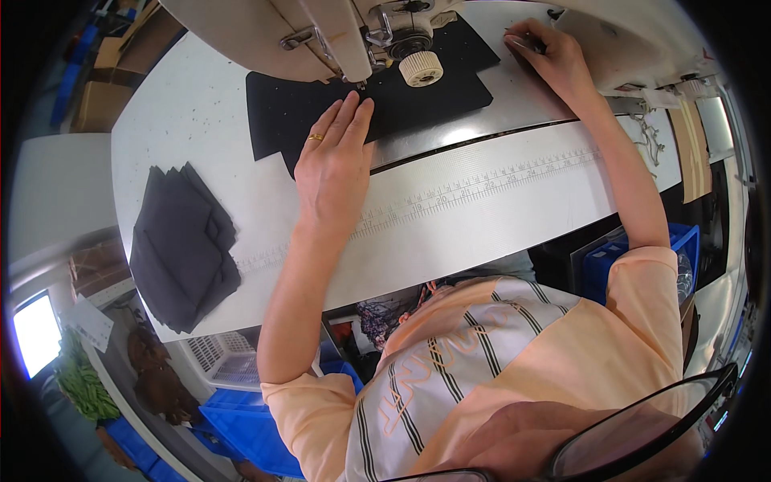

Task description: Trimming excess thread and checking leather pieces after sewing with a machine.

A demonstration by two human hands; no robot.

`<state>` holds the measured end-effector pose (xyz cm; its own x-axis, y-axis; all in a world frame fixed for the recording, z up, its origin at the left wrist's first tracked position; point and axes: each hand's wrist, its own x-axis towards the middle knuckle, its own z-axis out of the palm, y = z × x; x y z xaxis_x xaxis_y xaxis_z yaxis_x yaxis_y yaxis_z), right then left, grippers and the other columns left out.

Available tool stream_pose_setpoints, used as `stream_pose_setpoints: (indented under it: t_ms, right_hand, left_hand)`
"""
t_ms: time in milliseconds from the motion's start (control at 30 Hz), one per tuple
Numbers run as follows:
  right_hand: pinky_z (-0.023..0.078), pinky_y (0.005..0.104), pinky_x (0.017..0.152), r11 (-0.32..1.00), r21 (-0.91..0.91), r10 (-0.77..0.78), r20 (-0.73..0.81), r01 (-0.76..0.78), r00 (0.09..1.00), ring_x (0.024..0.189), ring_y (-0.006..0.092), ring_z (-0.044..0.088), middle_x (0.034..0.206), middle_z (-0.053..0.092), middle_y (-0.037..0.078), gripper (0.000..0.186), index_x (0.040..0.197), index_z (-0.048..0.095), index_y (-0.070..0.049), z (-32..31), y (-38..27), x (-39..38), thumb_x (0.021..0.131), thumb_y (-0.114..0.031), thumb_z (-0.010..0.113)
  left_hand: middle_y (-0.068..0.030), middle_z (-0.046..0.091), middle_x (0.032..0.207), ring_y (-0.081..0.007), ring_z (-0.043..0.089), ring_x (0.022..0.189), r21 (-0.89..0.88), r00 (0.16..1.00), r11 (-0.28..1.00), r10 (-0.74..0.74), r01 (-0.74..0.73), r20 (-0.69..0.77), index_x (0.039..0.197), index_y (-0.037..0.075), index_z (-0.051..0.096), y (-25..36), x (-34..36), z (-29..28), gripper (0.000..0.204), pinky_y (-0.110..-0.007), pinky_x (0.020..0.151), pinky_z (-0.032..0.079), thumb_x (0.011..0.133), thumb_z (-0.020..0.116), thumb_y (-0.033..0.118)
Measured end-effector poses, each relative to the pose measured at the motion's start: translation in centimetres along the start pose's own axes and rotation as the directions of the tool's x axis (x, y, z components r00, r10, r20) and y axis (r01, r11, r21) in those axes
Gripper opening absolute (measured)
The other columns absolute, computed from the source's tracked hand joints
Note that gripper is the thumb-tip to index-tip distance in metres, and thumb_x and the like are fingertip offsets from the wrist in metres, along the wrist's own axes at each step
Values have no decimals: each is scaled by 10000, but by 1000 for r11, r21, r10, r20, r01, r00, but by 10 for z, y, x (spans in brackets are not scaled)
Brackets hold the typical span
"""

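The black cloth (450,100) lies under the white knob (421,69), and left of the knob the left hand (333,157) presses flat on it, fingers together — while right of the knob the right hand (554,64) pinches a small thing (528,42), too hidden to name.

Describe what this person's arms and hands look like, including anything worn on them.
Both hands are ungloved. The left hand wears a gold-coloured ring on one finger; the right hand shows none, though its fingers are partly hidden. The forearms are bare, with no watch or bracelet visible, below short peach sleeves.
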<state>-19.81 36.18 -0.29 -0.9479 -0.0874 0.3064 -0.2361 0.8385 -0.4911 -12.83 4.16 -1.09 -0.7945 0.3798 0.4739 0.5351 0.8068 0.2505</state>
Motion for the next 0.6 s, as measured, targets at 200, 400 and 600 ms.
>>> stream_pose_setpoints:
  t_ms: [200,400,600]
  right_hand:
    - [481,262,755,993,66,-95,11,95,995,774,139,629,870,690,70,222,1023,636,-57,10,12,10,877,-223,647]
    - [498,307,609,994,31,-104,-47,106,993,654,198,609,740,649,116,178,932,641,-28,5,-7,9,835,-175,664]
    - [483,289,621,999,35,-3,-82,6,997,644,182,600,720,644,107,208,922,637,27,-3,-16,0,886,-174,598]
  left_hand:
    - [-139,628,1161,-265,597,1080,147,974,974,144,-171,177,1106,-18,620,13,-22,-39,372,-346,859,490,741,575,36]
    - [-168,603,1198,-288,557,1131,190,913,982,-59,-21,404,1101,-40,627,75,-129,-108,362,-366,850,488,759,616,78]
    - [-87,653,1056,-277,587,1040,-387,912,833,-305,395,275,938,-3,661,51,-139,-119,286,-358,867,460,677,757,68]
